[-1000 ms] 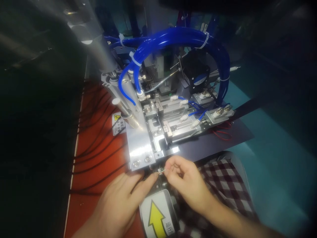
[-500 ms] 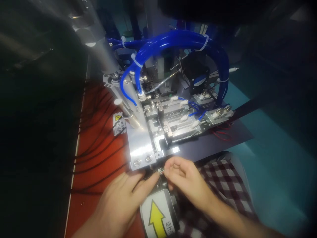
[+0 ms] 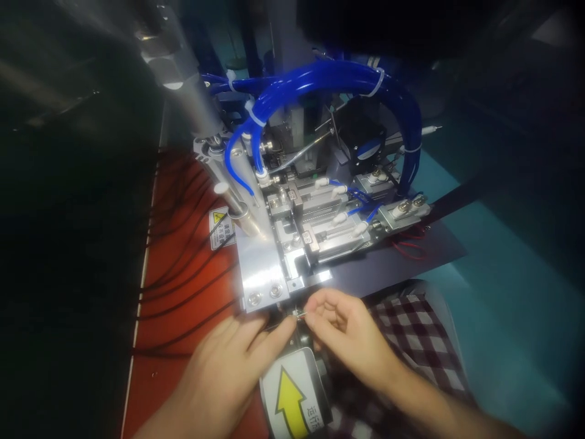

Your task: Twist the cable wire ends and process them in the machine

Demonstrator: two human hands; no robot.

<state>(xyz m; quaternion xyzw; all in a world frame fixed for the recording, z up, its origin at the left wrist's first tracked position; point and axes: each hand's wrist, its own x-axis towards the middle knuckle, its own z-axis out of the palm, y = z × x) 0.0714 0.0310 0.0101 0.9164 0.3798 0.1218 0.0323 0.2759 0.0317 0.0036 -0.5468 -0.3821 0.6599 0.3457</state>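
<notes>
My right hand [image 3: 347, 332] is closed in a pinch, thumb against forefinger, on a small thin metal part [image 3: 300, 314]. Its exact kind is too small to tell. From the other side my left hand [image 3: 233, 360] reaches in, its thumb tip at the same small part. The left fingers are bent at the front edge of a silver metal plate [image 3: 262, 268], and their tips are hidden. Both hands meet just in front of the machine's clamping slides [image 3: 336, 235]. Below them is a block with a yellow arrow label [image 3: 290, 396].
A thick bundle of blue air hoses [image 3: 329, 76] arches over the machine. A metal post [image 3: 231, 201] rises from the plate. Black wires [image 3: 183, 311] cross the red-orange surface [image 3: 155, 396] on the left, beside a yellow warning label [image 3: 222, 228]. Checked cloth [image 3: 420, 341] lies at lower right.
The view has shifted very slightly. Both hands keep nearly the same place and grip at the small metal part.
</notes>
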